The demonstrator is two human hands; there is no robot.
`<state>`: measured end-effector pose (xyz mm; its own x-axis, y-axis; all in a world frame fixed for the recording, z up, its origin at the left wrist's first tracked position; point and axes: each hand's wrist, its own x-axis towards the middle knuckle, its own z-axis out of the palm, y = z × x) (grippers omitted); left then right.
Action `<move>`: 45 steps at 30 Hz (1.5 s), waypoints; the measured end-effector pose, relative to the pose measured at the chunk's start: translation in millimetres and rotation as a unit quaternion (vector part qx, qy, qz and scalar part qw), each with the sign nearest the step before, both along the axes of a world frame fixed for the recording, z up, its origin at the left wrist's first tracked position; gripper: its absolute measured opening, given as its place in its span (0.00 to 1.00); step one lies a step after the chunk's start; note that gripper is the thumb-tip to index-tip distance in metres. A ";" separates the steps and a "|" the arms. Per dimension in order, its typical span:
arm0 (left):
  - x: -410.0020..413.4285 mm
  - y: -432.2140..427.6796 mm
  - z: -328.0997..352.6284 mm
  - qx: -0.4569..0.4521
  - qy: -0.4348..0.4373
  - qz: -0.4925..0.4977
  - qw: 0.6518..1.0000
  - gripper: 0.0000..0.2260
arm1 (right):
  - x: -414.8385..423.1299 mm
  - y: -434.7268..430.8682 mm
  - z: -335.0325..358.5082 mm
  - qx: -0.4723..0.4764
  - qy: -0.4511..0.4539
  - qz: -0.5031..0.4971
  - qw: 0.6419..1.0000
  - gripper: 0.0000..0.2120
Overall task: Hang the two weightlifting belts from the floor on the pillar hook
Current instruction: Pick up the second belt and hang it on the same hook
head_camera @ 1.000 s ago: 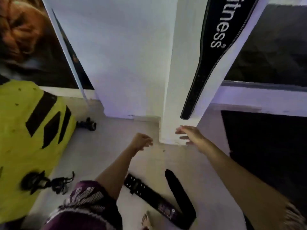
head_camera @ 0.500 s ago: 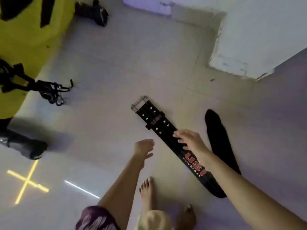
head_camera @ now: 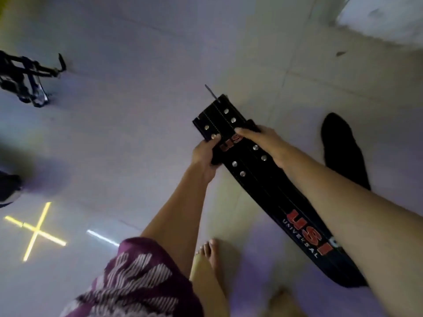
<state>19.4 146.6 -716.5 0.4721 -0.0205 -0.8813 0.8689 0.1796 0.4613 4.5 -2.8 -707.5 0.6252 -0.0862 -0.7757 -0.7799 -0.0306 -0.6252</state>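
A black leather weightlifting belt [head_camera: 258, 179] with silver studs and red USI lettering runs from the middle of the view down to the lower right. My left hand [head_camera: 204, 152] grips its left edge near the buckle end. My right hand [head_camera: 263, 140] holds its right edge at the same spot. The metal buckle prong [head_camera: 211, 92] sticks out at the top. The belt's tail end [head_camera: 338, 145] lies black on the floor to the right, partly hidden behind my right forearm. The pillar hook and the other belt are out of view.
The white pillar base [head_camera: 384, 21] shows at the top right. A black metal attachment [head_camera: 25, 76] lies on the floor at the left. A yellow cross [head_camera: 35, 232] is marked on the tiles. My bare feet [head_camera: 206, 266] stand below the belt.
The view has dropped closer to the floor. Both hands have closed on the buckle end of the belt, where half a second ago they only reached for it.
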 end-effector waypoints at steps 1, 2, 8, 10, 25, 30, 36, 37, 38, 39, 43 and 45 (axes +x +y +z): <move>-9.1 -2.3 32.9 -0.008 -0.008 -0.019 1.000 0.02 | -10.6 -5.3 37.1 0.004 -0.008 -0.002 1.000 0.16; -17.3 -6.0 70.6 -0.010 -0.011 -0.037 0.999 0.01 | -21.3 -11.1 78.6 0.000 -0.014 -0.012 1.000 0.12; -57.6 -47.2 374.1 -0.027 -0.081 -0.120 0.989 0.11 | -77.8 -65.8 390.1 -0.015 -0.030 -0.020 0.999 0.11; -64.2 -65.2 482.1 -0.037 -0.144 -0.173 0.974 0.13 | -98.1 -85.5 497.2 -0.024 -0.064 -0.030 0.997 0.10; -101.2 -144.8 880.1 -0.164 -0.515 -0.269 0.798 0.13 | -148.4 -117.4 884.2 0.027 -0.475 -0.362 0.802 0.10; -85.0 -141.8 911.9 -0.156 -0.564 -0.285 0.759 0.02 | -147.6 -112.7 922.1 0.018 -0.504 -0.382 0.775 0.09; -99.3 -109.9 859.0 -0.097 -0.532 -0.423 0.727 0.04 | -153.6 -111.4 951.1 -0.007 -0.531 -0.417 0.737 0.02; -99.5 -104.9 858.3 -0.103 -0.529 -0.438 0.719 0.06 | -155.6 -110.3 953.7 -0.012 -0.534 -0.412 0.738 0.02; -97.2 -104.6 869.5 -0.123 -0.531 -0.434 0.718 0.10 | -157.1 -109.6 955.7 -0.014 -0.535 -0.405 0.741 0.02; -92.9 -109.4 886.6 -0.153 -0.543 -0.409 0.718 0.14 | -158.3 -108.8 957.1 -0.017 -0.536 -0.395 0.746 0.02; -88.8 -137.9 960.0 -0.211 -0.582 -0.262 0.740 0.11 | -160.7 -102.9 966.2 -0.055 -0.534 -0.335 0.775 0.04; -96.9 -145.8 969.5 -0.254 -0.541 -0.203 0.775 0.12 | -164.3 -101.7 974.4 -0.090 -0.538 -0.300 0.783 0.06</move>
<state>-77.4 0.7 253.0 0.7931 -0.5761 0.1975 0.0551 0.3908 0.9188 -159.9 -104.5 266.9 0.7142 -0.6611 0.2298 0.2866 -0.0233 -0.9578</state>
